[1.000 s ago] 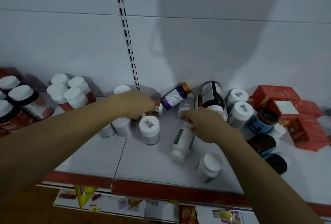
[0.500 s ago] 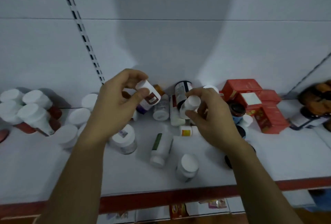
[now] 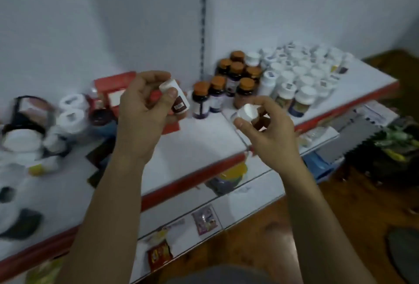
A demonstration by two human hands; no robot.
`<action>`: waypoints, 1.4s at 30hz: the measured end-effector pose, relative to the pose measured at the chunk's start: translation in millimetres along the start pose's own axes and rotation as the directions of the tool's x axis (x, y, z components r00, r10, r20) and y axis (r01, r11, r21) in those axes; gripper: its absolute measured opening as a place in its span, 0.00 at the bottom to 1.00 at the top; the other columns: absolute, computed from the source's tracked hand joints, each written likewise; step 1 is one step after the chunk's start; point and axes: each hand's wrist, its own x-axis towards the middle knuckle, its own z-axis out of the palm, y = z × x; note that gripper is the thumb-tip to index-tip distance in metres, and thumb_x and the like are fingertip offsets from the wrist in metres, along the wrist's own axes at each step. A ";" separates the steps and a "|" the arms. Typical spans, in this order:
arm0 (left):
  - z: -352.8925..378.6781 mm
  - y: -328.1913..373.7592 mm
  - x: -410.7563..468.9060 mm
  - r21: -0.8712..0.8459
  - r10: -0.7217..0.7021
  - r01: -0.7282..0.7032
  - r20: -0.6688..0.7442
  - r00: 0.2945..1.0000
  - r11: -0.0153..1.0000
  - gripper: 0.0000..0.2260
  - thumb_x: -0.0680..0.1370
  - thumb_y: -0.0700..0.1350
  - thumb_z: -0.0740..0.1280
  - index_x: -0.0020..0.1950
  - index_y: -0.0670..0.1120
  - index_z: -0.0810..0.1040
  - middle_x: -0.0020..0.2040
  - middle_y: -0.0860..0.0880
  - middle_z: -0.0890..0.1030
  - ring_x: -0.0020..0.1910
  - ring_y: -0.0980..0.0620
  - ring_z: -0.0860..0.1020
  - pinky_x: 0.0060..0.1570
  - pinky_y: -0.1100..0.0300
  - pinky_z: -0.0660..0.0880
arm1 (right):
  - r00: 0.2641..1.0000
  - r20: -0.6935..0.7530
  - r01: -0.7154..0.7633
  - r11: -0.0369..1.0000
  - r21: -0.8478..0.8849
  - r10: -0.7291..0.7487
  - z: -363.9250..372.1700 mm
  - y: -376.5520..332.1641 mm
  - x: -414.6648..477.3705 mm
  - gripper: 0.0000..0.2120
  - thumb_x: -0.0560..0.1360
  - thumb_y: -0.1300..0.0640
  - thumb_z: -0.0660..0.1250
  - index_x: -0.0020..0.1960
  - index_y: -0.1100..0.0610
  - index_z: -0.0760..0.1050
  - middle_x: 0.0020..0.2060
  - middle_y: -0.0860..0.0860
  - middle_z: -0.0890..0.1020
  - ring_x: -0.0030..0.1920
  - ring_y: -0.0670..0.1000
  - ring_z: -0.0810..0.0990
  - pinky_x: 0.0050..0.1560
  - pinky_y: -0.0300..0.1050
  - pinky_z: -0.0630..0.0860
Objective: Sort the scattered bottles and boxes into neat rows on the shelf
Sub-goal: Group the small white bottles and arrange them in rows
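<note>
2 white-capped bottles are held above the shelf (image 3: 204, 145): the left hand (image 3: 140, 113) pinches the tilted bottle (image 3: 178, 100), white with a brown label, between thumb and fingers; the right hand (image 3: 272, 136) curls round the brown bottle (image 3: 249, 113), cap up.

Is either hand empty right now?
No, the left hand grips a brown-labelled white bottle and the right hand holds a white-capped brown bottle.

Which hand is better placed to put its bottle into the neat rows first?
Probably the right hand: its white-capped bottle hangs near the white-capped rows, while the left hand holds its brown-labelled bottle farther off, before the red boxes.
</note>
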 end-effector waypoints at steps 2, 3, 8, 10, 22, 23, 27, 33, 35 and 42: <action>64.9 -15.2 2.7 -0.003 -0.018 0.018 0.076 0.997 1.000 0.11 0.81 0.34 0.68 0.58 0.49 0.78 0.55 0.53 0.85 0.54 0.51 0.84 0.44 0.53 0.84 | 0.999 -0.037 -0.036 0.999 -0.033 0.034 -55.0 27.0 1.9 0.12 0.77 0.50 0.75 0.57 0.49 0.76 0.41 0.48 0.77 0.38 0.53 0.76 0.40 0.55 0.74; 95.0 -21.0 4.8 -0.006 -0.023 0.024 0.112 0.993 1.000 0.12 0.80 0.35 0.69 0.57 0.50 0.78 0.54 0.53 0.85 0.55 0.50 0.84 0.45 0.52 0.84 | 0.996 -0.076 -0.054 0.998 -0.043 0.051 -81.5 40.0 2.2 0.12 0.77 0.50 0.75 0.56 0.49 0.76 0.40 0.48 0.78 0.38 0.52 0.77 0.40 0.54 0.74; 232.5 -38.9 23.2 0.011 0.003 -0.006 0.263 0.965 1.000 0.13 0.78 0.38 0.71 0.60 0.52 0.79 0.59 0.50 0.84 0.58 0.49 0.83 0.51 0.46 0.84 | 0.948 -0.273 -0.181 0.983 -0.033 0.165 -207.1 103.0 -8.4 0.10 0.79 0.50 0.72 0.58 0.51 0.76 0.40 0.45 0.79 0.41 0.52 0.80 0.41 0.52 0.77; 279.4 -45.1 36.1 0.035 0.029 -0.041 0.301 0.953 0.999 0.13 0.78 0.40 0.71 0.60 0.53 0.79 0.59 0.50 0.84 0.59 0.48 0.83 0.55 0.44 0.82 | 0.891 -0.385 -0.256 0.967 0.008 0.240 -245.6 129.9 -6.8 0.11 0.80 0.50 0.70 0.60 0.52 0.76 0.45 0.44 0.82 0.45 0.51 0.82 0.44 0.52 0.80; 477.0 -90.8 156.8 0.520 0.009 -0.264 0.441 0.897 0.813 0.11 0.77 0.45 0.73 0.58 0.55 0.80 0.51 0.62 0.81 0.49 0.60 0.80 0.45 0.60 0.76 | 0.801 -0.504 -0.362 0.932 0.023 0.323 -381.7 269.0 132.3 0.09 0.80 0.51 0.70 0.59 0.52 0.79 0.47 0.44 0.83 0.44 0.42 0.82 0.39 0.37 0.78; 485.1 -90.9 166.3 0.561 -0.013 -0.279 0.459 0.888 0.779 0.10 0.77 0.45 0.73 0.57 0.55 0.79 0.50 0.62 0.81 0.47 0.61 0.81 0.44 0.61 0.76 | 0.820 -0.477 -0.359 0.933 0.003 0.317 -387.9 278.6 148.7 0.09 0.80 0.51 0.71 0.59 0.50 0.79 0.48 0.43 0.83 0.45 0.44 0.82 0.40 0.39 0.80; 503.5 -90.0 183.3 0.754 -0.118 -0.332 0.473 0.873 0.567 0.11 0.76 0.46 0.74 0.57 0.53 0.80 0.53 0.54 0.83 0.45 0.55 0.83 0.48 0.54 0.79 | 0.891 -0.342 -0.331 0.943 -0.039 0.299 -391.3 315.5 205.9 0.11 0.78 0.54 0.72 0.59 0.47 0.79 0.48 0.40 0.81 0.43 0.46 0.80 0.39 0.42 0.77; 540.7 -117.7 175.5 0.833 -0.158 -0.276 0.392 0.906 0.480 0.11 0.75 0.45 0.75 0.55 0.51 0.80 0.50 0.53 0.82 0.45 0.53 0.80 0.46 0.53 0.77 | 0.979 -0.029 -0.202 0.971 -0.125 0.200 -371.8 361.8 282.9 0.18 0.75 0.53 0.74 0.62 0.42 0.74 0.47 0.39 0.77 0.44 0.40 0.80 0.36 0.30 0.73; 559.2 -137.1 180.5 0.877 -0.190 -0.201 0.308 0.932 0.436 0.10 0.76 0.43 0.74 0.57 0.51 0.80 0.53 0.51 0.80 0.49 0.49 0.79 0.49 0.48 0.76 | 0.981 0.074 -0.167 0.970 -0.178 0.182 -370.0 374.9 304.3 0.19 0.75 0.52 0.74 0.62 0.41 0.71 0.47 0.39 0.78 0.45 0.38 0.80 0.38 0.32 0.74; 589.1 -169.6 171.5 0.895 -0.139 0.032 0.034 0.990 0.445 0.16 0.76 0.40 0.73 0.63 0.49 0.80 0.58 0.48 0.80 0.51 0.46 0.81 0.51 0.46 0.78 | 0.943 0.309 -0.077 0.984 -0.162 0.125 -373.7 401.7 333.0 0.19 0.75 0.51 0.76 0.59 0.42 0.69 0.49 0.39 0.78 0.46 0.37 0.80 0.43 0.37 0.78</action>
